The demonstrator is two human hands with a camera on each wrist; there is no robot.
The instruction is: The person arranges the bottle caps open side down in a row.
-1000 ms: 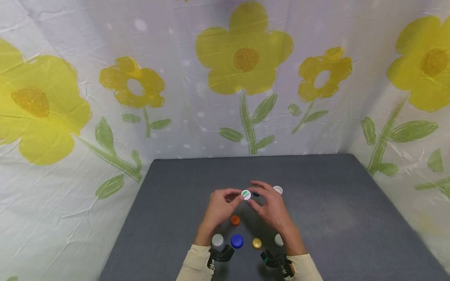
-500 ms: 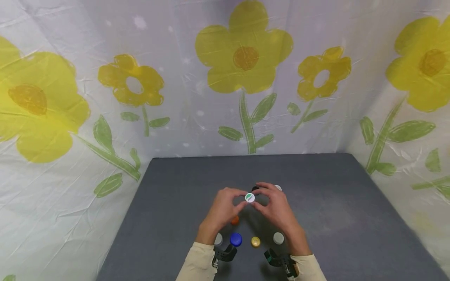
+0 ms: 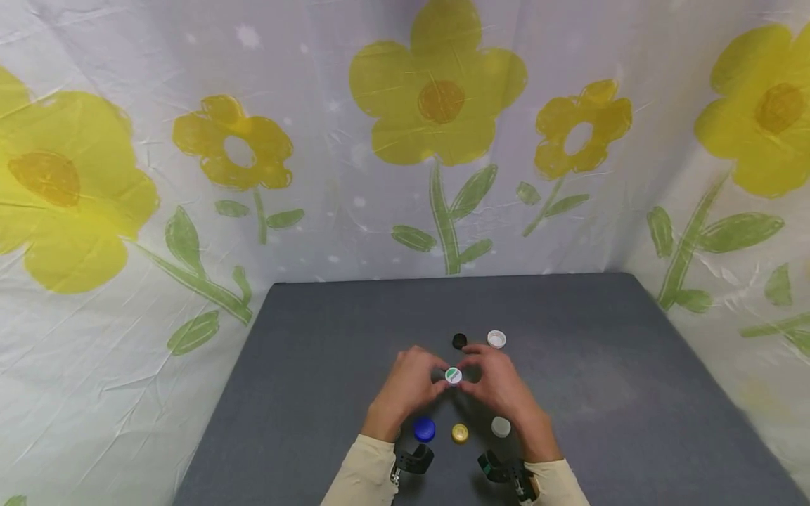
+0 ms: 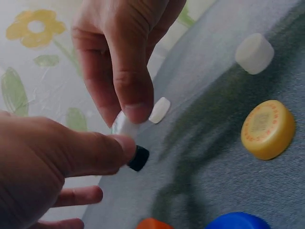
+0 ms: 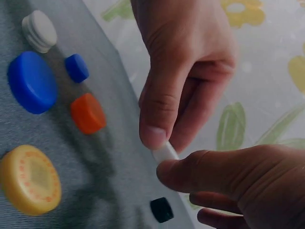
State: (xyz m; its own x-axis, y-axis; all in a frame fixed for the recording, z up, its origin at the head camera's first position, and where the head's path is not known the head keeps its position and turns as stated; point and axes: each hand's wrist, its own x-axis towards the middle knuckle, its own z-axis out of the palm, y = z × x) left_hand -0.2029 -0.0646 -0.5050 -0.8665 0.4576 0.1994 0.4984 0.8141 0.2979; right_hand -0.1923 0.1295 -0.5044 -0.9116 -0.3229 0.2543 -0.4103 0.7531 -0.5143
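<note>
A white bottle cap (image 3: 453, 376) with a green print on top is held between both hands over the dark table. My left hand (image 3: 408, 383) pinches its left edge between thumb and fingertips, and my right hand (image 3: 496, 379) pinches the opposite edge. In the left wrist view, the right thumb and left thumb cover most of the cap. Just beyond the hands lies a black cap (image 3: 459, 341), with an upturned white cap (image 3: 496, 339) to its right. An orange cap (image 5: 88, 113) and a small blue cap (image 5: 76, 68) are hidden behind the left hand in the head view.
Nearer the person, a large blue cap (image 3: 425, 429), a gold cap (image 3: 460, 433) and a whitish cap (image 3: 500, 426) form a row. A ridged whitish cap (image 5: 39, 31) lies at the row's left end. Flower-print sheeting (image 3: 316, 176) walls in the grey table (image 3: 601, 393).
Both hands have moved toward the person and slightly right with the white cap. The black cap has come into full view; the left hand now covers the orange one.
</note>
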